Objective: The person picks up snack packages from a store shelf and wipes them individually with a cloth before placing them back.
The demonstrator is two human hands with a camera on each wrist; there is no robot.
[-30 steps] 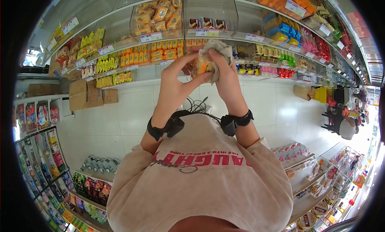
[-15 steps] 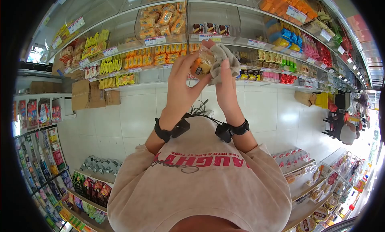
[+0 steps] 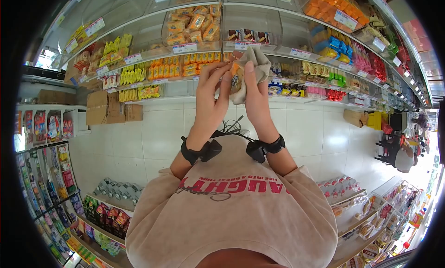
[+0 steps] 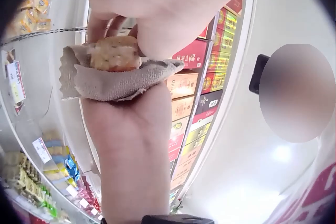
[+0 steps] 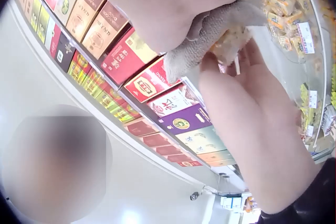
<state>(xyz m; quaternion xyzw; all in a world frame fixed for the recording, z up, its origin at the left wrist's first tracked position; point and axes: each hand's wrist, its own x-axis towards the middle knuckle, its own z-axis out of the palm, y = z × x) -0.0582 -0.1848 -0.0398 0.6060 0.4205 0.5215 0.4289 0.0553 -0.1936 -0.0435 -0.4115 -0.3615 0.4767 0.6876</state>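
In front of the shelves, both hands meet around a small cake in a clear wrapper with an orange print [image 3: 236, 78]. My left hand [image 3: 209, 92] holds the cake from the left, fingers bent round its far side. My right hand [image 3: 257, 94] grips a grey cloth [image 3: 260, 63], thumb on top, and presses it against the cake's right side. From the left wrist, the cake [image 4: 114, 53] shows pale and speckled, cradled in the folded cloth [image 4: 123, 83]. In the right wrist view the cloth [image 5: 194, 45] hides much of the wrapped cake [image 5: 231, 45].
Shelf bins ahead hold orange-wrapped snacks [image 3: 192, 25] and dark-and-white packets [image 3: 248, 35]. Cardboard boxes [image 3: 109, 107] stand on the floor at left. Bottles [image 3: 118, 190] line a shelf behind. Someone sits far right [image 3: 404, 157].
The right hand has brought the cloth over the cake's right side, covering more of it. The left fingers have shifted on the wrapper. The head view has turned slightly left.
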